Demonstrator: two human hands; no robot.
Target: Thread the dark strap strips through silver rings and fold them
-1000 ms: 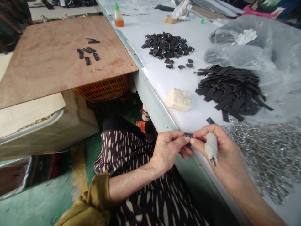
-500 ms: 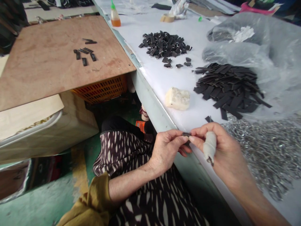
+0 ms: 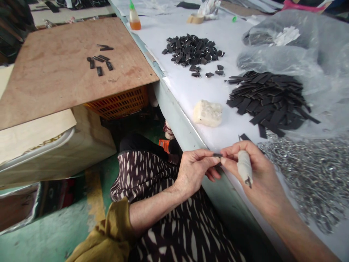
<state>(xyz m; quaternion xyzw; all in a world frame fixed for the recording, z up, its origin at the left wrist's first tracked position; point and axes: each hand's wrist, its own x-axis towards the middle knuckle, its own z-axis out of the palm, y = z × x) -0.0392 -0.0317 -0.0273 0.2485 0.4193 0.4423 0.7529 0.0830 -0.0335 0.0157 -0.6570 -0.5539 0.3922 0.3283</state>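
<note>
Little is changing from the earlier frames: the view is shifting slightly, while both hands are keeping nearly the same pinch at the worktop (image 3: 188, 92) edge. The left hand (image 3: 192, 173) is closing thumb and forefinger on a small black strip (image 3: 217, 155); the right hand (image 3: 256, 171) is curling round a white-wrapped tool (image 3: 244, 165), its thumb and fingertip meeting the strip's other end. A green-tipped bottle (image 3: 135, 21) is holding orange liquid, and a clear, crinkled plastic bag (image 3: 321, 54) is lying behind a heap of flat black strips (image 3: 268, 100), which are overlapping loosely. An orange slatted crate (image 3: 120, 103) is sitting under a brown wooden board (image 3: 62, 69), its contents too dark to tell. Shiny, thin metal pieces (image 3: 308, 174) are spreading beside the right forearm, a rough cream block (image 3: 208, 113) is resting near the edge, and folded black tabs (image 3: 192, 50) with metal loops are forming a pile farther back.
</note>
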